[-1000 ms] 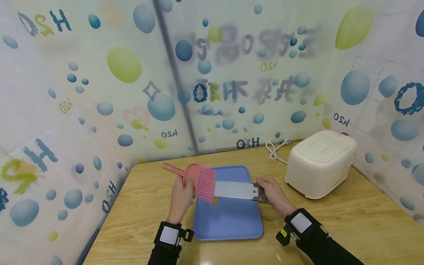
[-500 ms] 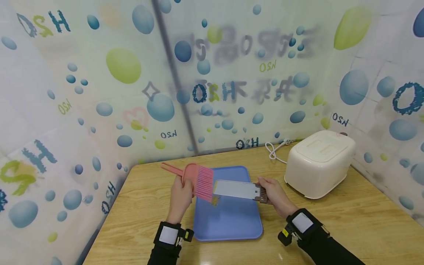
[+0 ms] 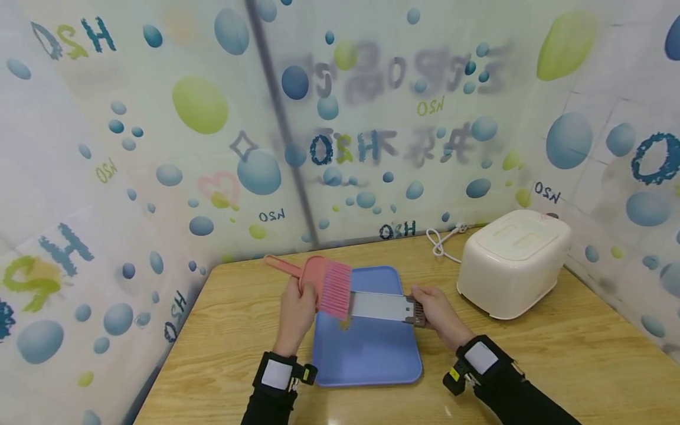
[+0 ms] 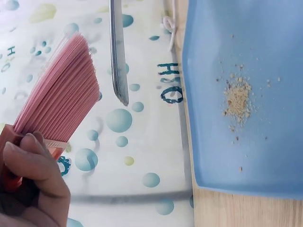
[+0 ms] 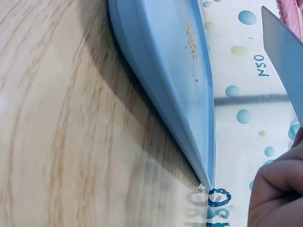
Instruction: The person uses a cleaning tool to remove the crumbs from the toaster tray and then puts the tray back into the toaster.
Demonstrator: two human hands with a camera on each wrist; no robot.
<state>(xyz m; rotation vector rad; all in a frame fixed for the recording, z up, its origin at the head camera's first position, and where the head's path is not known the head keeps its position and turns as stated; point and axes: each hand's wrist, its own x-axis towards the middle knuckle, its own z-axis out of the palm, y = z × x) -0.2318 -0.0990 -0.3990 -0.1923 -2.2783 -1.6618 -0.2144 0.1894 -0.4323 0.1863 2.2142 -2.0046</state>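
Observation:
My left hand (image 3: 297,313) grips a pink brush (image 3: 336,289) near the base of its bristles, its looped handle pointing away to the upper left. In the right hand (image 3: 438,313) is a flat silver crumb tray (image 3: 378,306), held by its brown-grey end. Both are raised above a blue tray (image 3: 366,357). The bristles overlap the crumb tray's left end in the head view, but a gap separates brush and crumb tray in the left wrist view. A small heap of tan crumbs (image 4: 237,100) lies on the blue tray.
A cream toaster (image 3: 512,260) stands at the right of the wooden table (image 3: 228,342), its white cord (image 3: 438,243) lying behind it to the left. A patterned curtain (image 3: 361,118) hangs close behind the table and along both sides.
The left hand and brush have moved right and slightly up, so the bristles now overlap the crumb tray's end in the head view. My right hand has shifted only slightly; the crumbs stay put.

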